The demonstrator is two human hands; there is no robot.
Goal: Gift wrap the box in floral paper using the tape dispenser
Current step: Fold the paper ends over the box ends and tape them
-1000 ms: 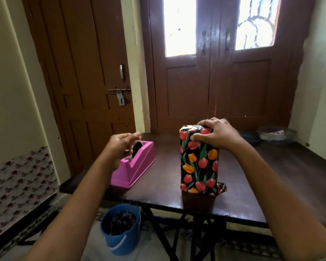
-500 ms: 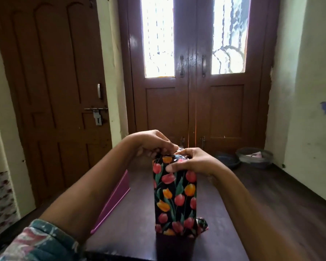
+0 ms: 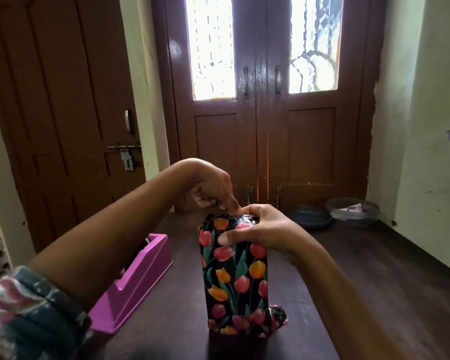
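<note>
The box (image 3: 235, 276), wrapped in black paper with red and orange tulips, stands upright on the dark wooden table (image 3: 374, 281). My right hand (image 3: 257, 227) grips its top end, thumb on the near face and fingers over the folded paper. Above the top's far left corner, my left hand (image 3: 215, 190) has its fingers curled and one fingertip presses down on the fold; any tape under it is too small to see. The pink tape dispenser (image 3: 138, 281) sits left of the box, partly behind my left forearm. A loose paper flap sticks out at the box's lower right.
Two dark bowls (image 3: 309, 216) (image 3: 353, 210) stand at the table's far right by the wall. Brown double doors (image 3: 260, 126) with glass panes rise right behind the table. A second brown door with a latch is at the left.
My left hand left the tape dispenser and came over to the top of the box. The camera moved closer and turned right; the right hand kept its grip on the box top.
</note>
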